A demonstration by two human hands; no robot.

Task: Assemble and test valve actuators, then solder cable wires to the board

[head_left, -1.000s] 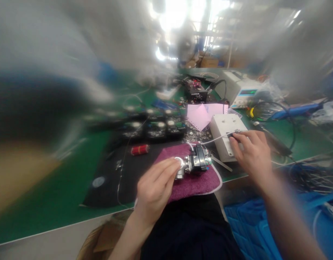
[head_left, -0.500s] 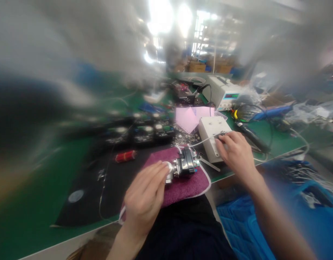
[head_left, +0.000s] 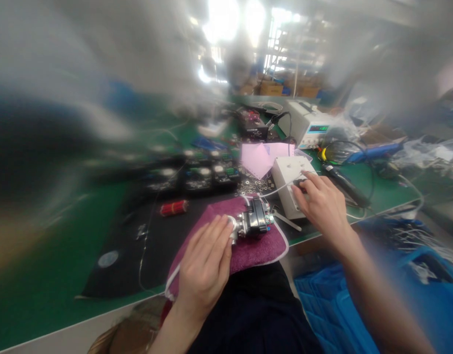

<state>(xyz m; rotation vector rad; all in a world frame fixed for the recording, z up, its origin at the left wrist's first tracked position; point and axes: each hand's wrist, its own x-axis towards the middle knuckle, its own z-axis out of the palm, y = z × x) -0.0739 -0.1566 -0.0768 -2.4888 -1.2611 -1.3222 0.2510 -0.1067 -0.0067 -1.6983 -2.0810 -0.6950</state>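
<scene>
left hand (head_left: 206, 268) closes its fingers (head_left: 221, 235) on the metal assembly (head_left: 256, 222), steadying it on the purple towel (head_left: 265, 250), while right hand (head_left: 322, 206) pinches its wire (head_left: 280, 190)

Left hand (head_left: 206, 265) and right hand (head_left: 322, 204) bare; dark navy garment (head_left: 248, 314) below.

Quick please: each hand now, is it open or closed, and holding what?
Left hand: closed, holding small silver-and-black metal device on purple cloth.
Right hand: closed, pinching small dark plug of white cable.

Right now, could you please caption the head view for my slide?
Left hand touches a metal assembly on purple cloth; right hand touches a white box.
</scene>
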